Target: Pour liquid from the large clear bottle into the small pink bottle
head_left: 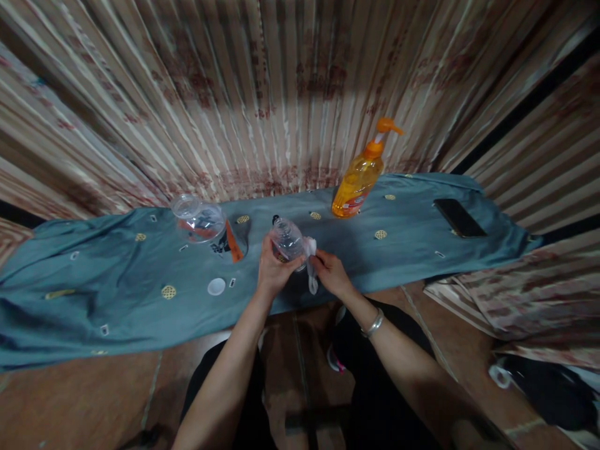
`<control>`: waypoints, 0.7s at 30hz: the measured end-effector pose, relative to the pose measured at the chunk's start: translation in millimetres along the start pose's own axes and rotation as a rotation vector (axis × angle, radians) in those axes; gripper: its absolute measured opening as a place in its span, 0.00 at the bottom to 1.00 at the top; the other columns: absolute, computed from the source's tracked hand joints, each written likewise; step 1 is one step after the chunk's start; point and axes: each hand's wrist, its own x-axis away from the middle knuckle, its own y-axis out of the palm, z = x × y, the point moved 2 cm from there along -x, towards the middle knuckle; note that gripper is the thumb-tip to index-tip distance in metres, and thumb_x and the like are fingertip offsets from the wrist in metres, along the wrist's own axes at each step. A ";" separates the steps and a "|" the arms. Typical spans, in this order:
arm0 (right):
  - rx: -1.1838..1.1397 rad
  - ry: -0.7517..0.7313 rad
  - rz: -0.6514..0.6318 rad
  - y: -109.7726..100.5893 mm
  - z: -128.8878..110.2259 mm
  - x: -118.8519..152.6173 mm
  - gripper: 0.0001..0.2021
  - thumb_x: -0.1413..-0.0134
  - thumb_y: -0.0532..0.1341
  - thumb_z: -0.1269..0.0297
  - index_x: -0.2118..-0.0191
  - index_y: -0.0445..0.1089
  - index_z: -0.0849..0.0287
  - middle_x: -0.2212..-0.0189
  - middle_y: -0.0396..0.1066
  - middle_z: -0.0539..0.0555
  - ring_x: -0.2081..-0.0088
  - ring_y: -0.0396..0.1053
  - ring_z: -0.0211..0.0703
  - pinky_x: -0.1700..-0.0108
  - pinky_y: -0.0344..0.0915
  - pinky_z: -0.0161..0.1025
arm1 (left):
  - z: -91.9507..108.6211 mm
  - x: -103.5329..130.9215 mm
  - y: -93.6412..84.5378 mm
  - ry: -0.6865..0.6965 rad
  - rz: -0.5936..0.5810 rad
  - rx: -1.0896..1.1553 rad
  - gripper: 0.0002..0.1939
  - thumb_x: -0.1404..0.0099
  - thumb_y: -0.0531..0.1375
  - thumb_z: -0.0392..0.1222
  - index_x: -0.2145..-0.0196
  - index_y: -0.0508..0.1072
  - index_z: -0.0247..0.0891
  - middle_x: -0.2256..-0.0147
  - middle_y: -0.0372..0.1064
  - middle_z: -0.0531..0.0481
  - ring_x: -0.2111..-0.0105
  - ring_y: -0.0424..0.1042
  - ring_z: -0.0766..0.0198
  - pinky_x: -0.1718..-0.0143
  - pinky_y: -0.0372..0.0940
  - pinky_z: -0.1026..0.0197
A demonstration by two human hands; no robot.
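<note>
My left hand is closed around a small clear plastic bottle, which is tilted over the middle of the cloth-covered table. A small black piece shows at the bottle's far end. At its near right end is a soft white strip, perhaps cloth or netting, with a part hanging down. My right hand pinches this strip against or beside the bottle's end. The fingertips of the right hand are partly hidden, and what exactly the strip is cannot be made out.
A clear plastic container with orange and black print stands to the left, near a round white lid. An orange pump bottle stands at the back. A black phone lies on the right. Pleated curtains rise behind the table.
</note>
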 end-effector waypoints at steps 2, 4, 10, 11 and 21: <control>-0.007 -0.001 0.011 -3.0 -7.1 3.5 0.13 0.42 0.54 0.64 0.63 0.76 0.57 0.71 0.75 0.51 0.66 0.72 0.45 0.59 0.68 0.39 | 2.0 1.7 -1.1 0.000 0.020 -0.018 0.42 0.59 0.77 0.50 0.49 0.66 0.41 0.52 0.73 0.44 0.53 0.77 0.52 0.49 0.72 0.49; -0.032 -0.034 0.031 -6.0 -23.3 5.0 0.15 0.38 0.53 0.61 0.59 0.76 0.56 0.66 0.77 0.52 0.62 0.73 0.45 0.56 0.69 0.40 | 3.8 3.1 -1.1 -0.002 0.030 -0.037 0.42 0.60 0.78 0.49 0.50 0.65 0.41 0.54 0.74 0.44 0.55 0.78 0.51 0.50 0.73 0.48; -0.115 -0.318 0.070 -6.0 -59.4 -0.6 0.16 0.35 0.54 0.58 0.49 0.74 0.53 0.48 0.76 0.57 0.42 0.70 0.50 0.38 0.63 0.45 | 8.5 7.1 1.1 0.008 0.011 -0.088 0.49 0.55 0.75 0.48 0.40 0.57 0.39 0.47 0.72 0.38 0.50 0.77 0.49 0.45 0.70 0.46; -0.100 -0.297 0.069 -4.9 -55.4 -2.3 0.16 0.34 0.52 0.57 0.51 0.75 0.53 0.51 0.77 0.56 0.45 0.72 0.50 0.40 0.65 0.44 | 9.1 8.4 0.7 0.016 -0.006 -0.089 0.52 0.55 0.75 0.47 0.37 0.55 0.39 0.44 0.70 0.37 0.47 0.75 0.48 0.44 0.69 0.46; 0.029 -0.038 0.023 0.8 -13.3 -1.1 0.12 0.42 0.53 0.58 0.74 0.65 0.54 0.78 0.64 0.48 0.73 0.64 0.40 0.65 0.61 0.37 | -4.0 13.9 -18.2 0.024 -0.071 -0.094 0.45 0.49 0.72 0.44 0.36 0.61 0.45 0.38 0.66 0.40 0.39 0.69 0.48 0.45 0.71 0.50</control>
